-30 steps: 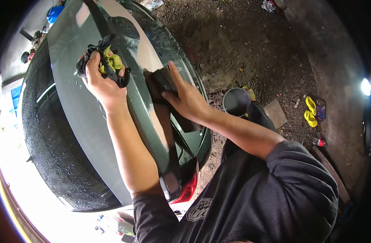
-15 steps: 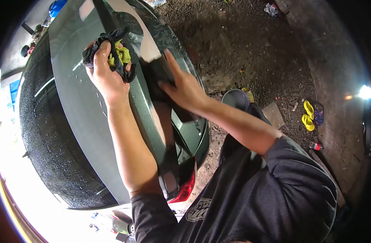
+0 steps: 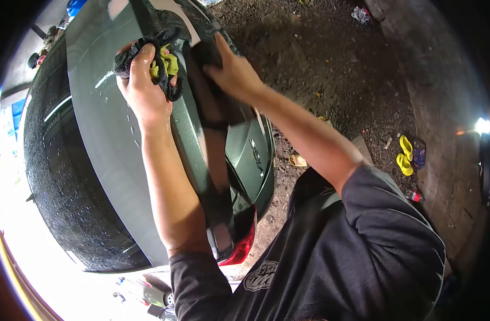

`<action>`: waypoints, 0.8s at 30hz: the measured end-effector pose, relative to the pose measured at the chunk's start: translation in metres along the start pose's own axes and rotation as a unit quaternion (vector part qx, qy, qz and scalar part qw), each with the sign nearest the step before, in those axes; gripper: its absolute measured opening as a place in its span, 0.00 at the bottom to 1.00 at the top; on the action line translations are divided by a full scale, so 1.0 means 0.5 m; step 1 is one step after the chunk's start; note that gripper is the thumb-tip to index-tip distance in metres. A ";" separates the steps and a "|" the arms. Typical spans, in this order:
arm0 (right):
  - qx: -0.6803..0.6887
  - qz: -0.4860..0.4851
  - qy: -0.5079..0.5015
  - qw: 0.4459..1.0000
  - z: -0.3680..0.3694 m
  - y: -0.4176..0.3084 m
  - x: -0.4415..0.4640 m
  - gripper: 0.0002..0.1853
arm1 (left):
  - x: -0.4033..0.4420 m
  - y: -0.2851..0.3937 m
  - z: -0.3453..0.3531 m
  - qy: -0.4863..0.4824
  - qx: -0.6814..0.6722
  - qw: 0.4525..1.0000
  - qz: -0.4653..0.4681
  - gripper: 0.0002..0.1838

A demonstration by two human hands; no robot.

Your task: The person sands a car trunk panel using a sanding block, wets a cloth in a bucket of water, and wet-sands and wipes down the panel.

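My left hand [image 3: 144, 88] is closed around a bunched black and yellow-green cloth [image 3: 169, 61], above the wet trunk lid of a dark green car [image 3: 108, 144]. My right hand [image 3: 235, 75] is at the car's rear face, thumb and forefinger apart, the other fingers out of sight. Under it lies a dark, blurred, flat piece that looks like a dark cloth [image 3: 215, 104] pressed to the panel. Silver lettering [image 3: 255, 158] shows below it, and a red tail light [image 3: 242, 246] sits nearer to me.
Water drops cover the rear window [image 3: 68, 187]. Bare dirt ground [image 3: 309, 64] lies to the right, with yellow clogs [image 3: 405, 155], a bottle with a red label [image 3: 414, 196] and a crumpled plastic bag [image 3: 361, 15]. A bright lamp [image 3: 484, 125] shines at the far right.
My right hand and the dark piece under it have moved up the rear face, uncovering the lettering. My left hand, still gripping its cloth, has shifted slightly. The bucket is now hidden by my arm.
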State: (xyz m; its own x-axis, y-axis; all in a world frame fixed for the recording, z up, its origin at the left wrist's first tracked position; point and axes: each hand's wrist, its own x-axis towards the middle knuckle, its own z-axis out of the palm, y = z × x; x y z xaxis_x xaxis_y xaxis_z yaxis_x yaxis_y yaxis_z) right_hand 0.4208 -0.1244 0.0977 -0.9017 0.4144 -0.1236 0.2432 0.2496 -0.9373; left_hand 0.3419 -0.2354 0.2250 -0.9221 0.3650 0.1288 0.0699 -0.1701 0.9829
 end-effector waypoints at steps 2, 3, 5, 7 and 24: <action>-0.019 0.014 -0.006 1.000 -0.008 0.001 0.052 0.49 | -0.005 0.004 0.000 0.001 0.005 1.000 -0.002 0.11; -0.010 0.000 0.001 1.000 -0.006 -0.002 0.025 0.49 | -0.003 0.004 0.002 0.002 0.006 1.000 -0.003 0.11; 0.006 -0.029 0.012 0.999 0.011 -0.011 -0.082 0.48 | -0.003 0.008 0.009 0.011 0.002 1.000 -0.004 0.10; 0.057 -0.042 0.019 0.997 0.022 -0.016 -0.158 0.48 | -0.006 0.005 0.007 0.017 0.006 1.000 -0.010 0.10; -0.005 -0.019 0.046 0.999 0.023 0.025 -0.021 0.52 | -0.004 -0.002 0.002 -0.006 0.033 0.999 -0.001 0.10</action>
State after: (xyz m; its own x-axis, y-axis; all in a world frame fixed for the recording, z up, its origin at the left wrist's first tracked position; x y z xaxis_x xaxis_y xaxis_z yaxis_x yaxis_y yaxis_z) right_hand 0.4293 -0.1356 0.0837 -0.8736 0.4832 -0.0574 0.2134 0.2744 -0.9377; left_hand 0.3440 -0.2352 0.2239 -0.9174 0.3768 0.1281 0.0932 -0.1095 0.9896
